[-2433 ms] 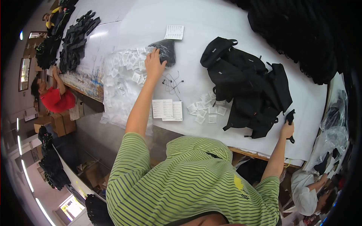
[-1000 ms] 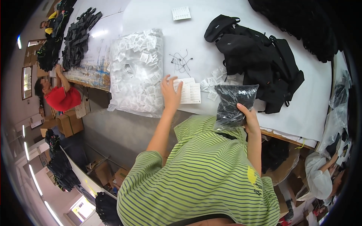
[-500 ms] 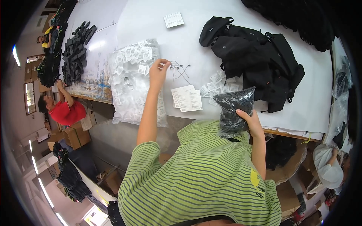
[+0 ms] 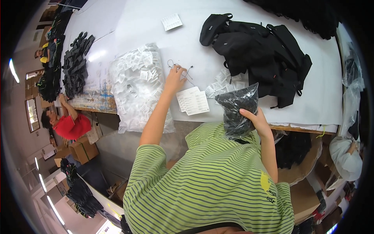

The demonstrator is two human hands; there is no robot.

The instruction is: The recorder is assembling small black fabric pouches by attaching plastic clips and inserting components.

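My left hand (image 4: 176, 78) is over a few thin dark cords (image 4: 189, 72) on the white table, fingers bent and slightly apart, the fingertips at the cords. Its palm side is hidden. In my right hand (image 4: 257, 121) is a clear plastic bag (image 4: 237, 109) with folded black fabric inside, held near the table's front edge with the thumb on top. Between the hands lies a small stack of printed white cards (image 4: 193, 101). Just beyond the bag, small white packets (image 4: 219, 85) are loosely piled.
A large clear bag of white packets (image 4: 138, 85) stands left of my left arm. Black backpacks (image 4: 257, 54) lie at the right. A printed white sheet (image 4: 172, 22) is farther back. Dark straps (image 4: 76, 68) are heaped at left, near a person in red (image 4: 72, 125).
My left hand has moved right and slightly nearer, from beside the cords to over them, fingers now lowered. My right hand still holds the bag, shifted slightly left in view.
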